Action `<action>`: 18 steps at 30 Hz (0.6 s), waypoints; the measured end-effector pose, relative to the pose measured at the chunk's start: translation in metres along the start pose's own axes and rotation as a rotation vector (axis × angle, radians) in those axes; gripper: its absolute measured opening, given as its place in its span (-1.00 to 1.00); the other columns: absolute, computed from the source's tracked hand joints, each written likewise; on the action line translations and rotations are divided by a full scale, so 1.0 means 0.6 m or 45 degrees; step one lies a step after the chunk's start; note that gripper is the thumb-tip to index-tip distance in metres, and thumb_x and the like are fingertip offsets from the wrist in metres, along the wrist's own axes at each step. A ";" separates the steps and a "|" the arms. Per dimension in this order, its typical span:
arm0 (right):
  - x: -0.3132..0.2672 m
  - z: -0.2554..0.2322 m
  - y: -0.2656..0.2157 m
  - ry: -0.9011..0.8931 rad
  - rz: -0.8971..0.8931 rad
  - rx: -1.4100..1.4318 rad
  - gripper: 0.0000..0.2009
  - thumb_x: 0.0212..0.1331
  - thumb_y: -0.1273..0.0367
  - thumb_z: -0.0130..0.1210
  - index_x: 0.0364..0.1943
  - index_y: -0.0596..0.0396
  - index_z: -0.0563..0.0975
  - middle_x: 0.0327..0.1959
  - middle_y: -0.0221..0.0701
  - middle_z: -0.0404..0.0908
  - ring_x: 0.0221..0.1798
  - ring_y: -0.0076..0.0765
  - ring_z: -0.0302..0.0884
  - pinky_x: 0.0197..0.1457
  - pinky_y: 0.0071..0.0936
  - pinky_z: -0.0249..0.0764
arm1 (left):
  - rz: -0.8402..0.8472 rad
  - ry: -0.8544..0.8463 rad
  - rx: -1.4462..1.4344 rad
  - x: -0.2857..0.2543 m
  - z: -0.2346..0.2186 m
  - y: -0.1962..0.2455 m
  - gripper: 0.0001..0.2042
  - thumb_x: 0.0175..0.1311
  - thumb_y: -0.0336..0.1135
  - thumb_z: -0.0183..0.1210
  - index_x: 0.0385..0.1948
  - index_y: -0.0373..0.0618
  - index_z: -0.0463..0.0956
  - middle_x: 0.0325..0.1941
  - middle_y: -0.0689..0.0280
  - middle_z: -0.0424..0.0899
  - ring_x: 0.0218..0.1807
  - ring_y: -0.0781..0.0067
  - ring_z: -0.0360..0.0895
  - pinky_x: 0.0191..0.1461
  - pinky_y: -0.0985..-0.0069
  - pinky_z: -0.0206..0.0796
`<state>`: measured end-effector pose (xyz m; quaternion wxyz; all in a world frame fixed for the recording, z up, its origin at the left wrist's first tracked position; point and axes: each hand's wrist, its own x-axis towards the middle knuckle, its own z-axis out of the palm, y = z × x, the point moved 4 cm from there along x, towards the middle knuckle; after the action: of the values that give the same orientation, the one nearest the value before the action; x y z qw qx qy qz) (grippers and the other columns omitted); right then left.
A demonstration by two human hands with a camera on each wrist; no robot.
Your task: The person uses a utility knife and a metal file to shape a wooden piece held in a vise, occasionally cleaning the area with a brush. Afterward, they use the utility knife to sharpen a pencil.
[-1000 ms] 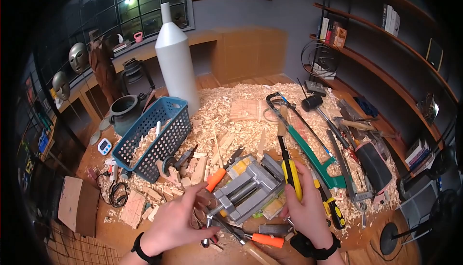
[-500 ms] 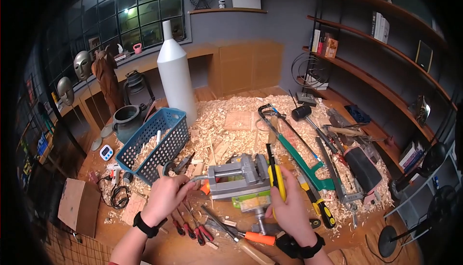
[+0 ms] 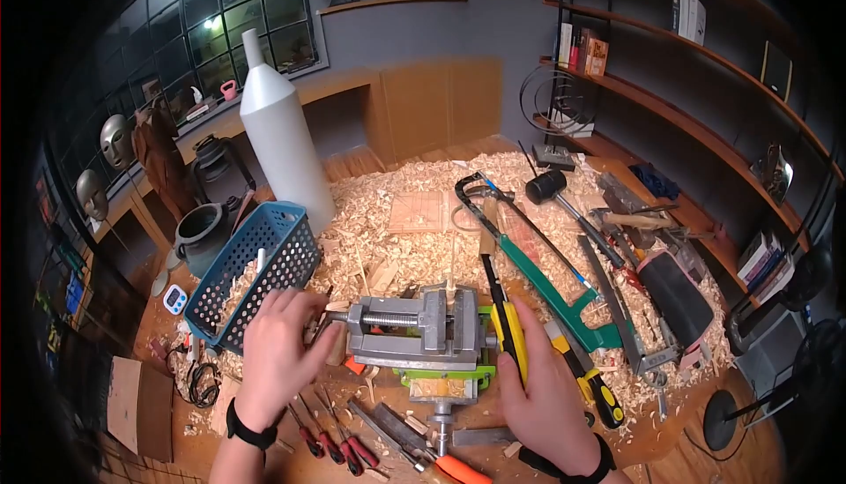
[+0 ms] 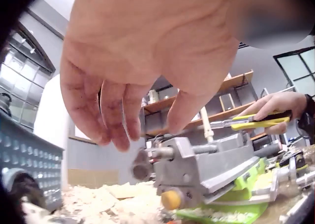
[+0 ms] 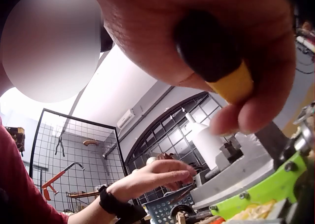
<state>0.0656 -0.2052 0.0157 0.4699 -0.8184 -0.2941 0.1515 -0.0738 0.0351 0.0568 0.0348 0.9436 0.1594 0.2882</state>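
Note:
In front of me stands a grey metal vise [image 3: 410,356] on a bright green base [image 4: 246,182], its screw end pointing left. A thin pale wooden stick [image 4: 207,128] stands upright at its jaws. My left hand [image 3: 280,347] is beside the screw's outer end [image 4: 142,169], fingers loosely bent downward with nothing in them. My right hand [image 3: 551,396] grips a yellow and black utility knife [image 3: 511,338], its front end pointing away from me along the vise's right side.
Wood shavings [image 3: 379,246] cover the bench. A blue perforated basket [image 3: 256,264] stands left, before a tall white bottle-shaped vase [image 3: 286,140]. Red-handled screwdrivers [image 3: 335,449] and an orange-handled chisel [image 3: 463,469] lie in front. On the right are a green hacksaw [image 3: 551,294] and a black mallet [image 3: 546,186].
The vise has turned from a slant to sit squarely, screw end left. My left hand was at the screw's end and has lifted off to the left. The right hand still grips the knife.

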 end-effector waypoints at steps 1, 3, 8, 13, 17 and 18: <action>0.000 0.002 -0.012 0.047 -0.152 -0.154 -0.32 0.35 0.44 0.00 0.55 0.10 0.07 -0.10 0.08 0.65 -0.34 0.17 0.68 -0.27 -0.03 0.54 | 0.054 -0.030 -0.083 0.007 0.001 0.022 -0.73 0.16 -0.27 0.36 -0.19 -0.23 0.61 -0.15 0.09 0.69 -0.03 0.07 0.61 0.02 0.24 0.45; -0.001 0.012 -0.039 0.031 -0.299 -0.384 -0.27 0.25 0.48 0.00 0.52 0.31 0.03 0.06 0.09 0.65 -0.31 0.23 0.68 -0.38 -0.03 0.55 | 0.221 -0.081 -0.210 0.027 0.019 0.061 -0.64 0.15 -0.27 0.36 -0.05 -0.24 0.59 -0.03 0.07 0.66 0.04 0.00 0.56 0.13 0.20 0.41; 0.008 0.034 -0.050 0.060 -0.377 -0.391 -0.24 0.16 0.51 0.03 0.49 0.39 0.05 0.19 0.18 0.55 -0.26 0.21 0.71 -0.32 -0.06 0.64 | 0.249 -0.137 -0.418 0.072 0.089 0.108 -0.71 0.26 -0.30 0.28 -0.04 -0.22 0.61 -0.12 0.08 0.71 0.01 0.03 0.61 0.11 0.15 0.41; 0.007 0.039 -0.059 0.051 -0.321 -0.453 -0.23 0.12 0.52 0.04 0.47 0.44 0.06 0.22 0.23 0.50 -0.26 0.19 0.72 -0.31 -0.09 0.65 | 0.176 -0.116 -0.517 0.084 0.111 0.108 -0.78 0.29 -0.31 0.27 -0.13 -0.23 0.66 -0.24 0.06 0.74 -0.13 -0.03 0.66 -0.02 0.16 0.47; 0.004 0.044 -0.067 0.079 -0.358 -0.409 -0.22 0.11 0.52 0.05 0.47 0.45 0.05 0.23 0.22 0.50 -0.28 0.18 0.71 -0.33 -0.12 0.65 | 0.146 -0.040 -0.594 0.080 0.115 0.105 -0.81 0.29 -0.30 0.29 -0.19 -0.20 0.68 -0.27 0.09 0.75 -0.17 -0.01 0.67 -0.11 0.18 0.50; 0.004 0.045 -0.069 0.095 -0.373 -0.420 -0.21 0.10 0.52 0.06 0.47 0.46 0.04 0.22 0.21 0.51 -0.29 0.17 0.71 -0.33 -0.13 0.65 | 0.144 -0.023 -0.591 0.081 0.116 0.104 -0.82 0.29 -0.30 0.29 -0.19 -0.19 0.69 -0.27 0.10 0.75 -0.16 0.00 0.68 -0.11 0.19 0.50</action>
<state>0.0391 -0.1693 0.0374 0.3571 -0.8378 -0.4130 0.0009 0.0204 -0.0068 0.0344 0.2362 0.9202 0.0356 0.3101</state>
